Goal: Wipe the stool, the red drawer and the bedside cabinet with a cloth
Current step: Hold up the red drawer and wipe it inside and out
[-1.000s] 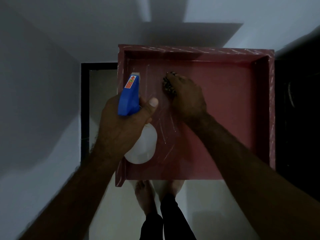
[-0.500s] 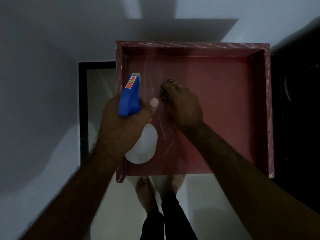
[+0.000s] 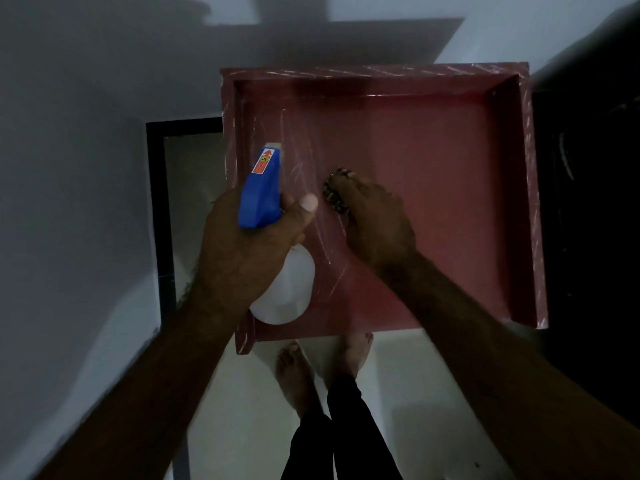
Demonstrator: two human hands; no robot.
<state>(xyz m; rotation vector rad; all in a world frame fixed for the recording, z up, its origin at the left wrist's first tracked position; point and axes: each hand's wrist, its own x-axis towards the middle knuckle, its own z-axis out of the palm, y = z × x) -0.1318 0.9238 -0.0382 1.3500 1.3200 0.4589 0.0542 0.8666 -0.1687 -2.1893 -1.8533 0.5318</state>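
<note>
Red drawer (image 3: 433, 202) filled the centre and the upper right of the frame. On its floor, near the left wall, the right hand (image 3: 377, 223) pressed a dark patterned cloth (image 3: 332, 196), with the fingers curled over it. Left of centre, the left hand (image 3: 242, 251) gripped a spray bottle (image 3: 262, 194) with a blue head.

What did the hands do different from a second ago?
The right hand, holding the dark patterned cloth, slid toward the person across the floor of the red square drawer. Nothing was picked up or let go. The left hand still grips the blue-topped white spray bottle at the drawer's left side.
</note>
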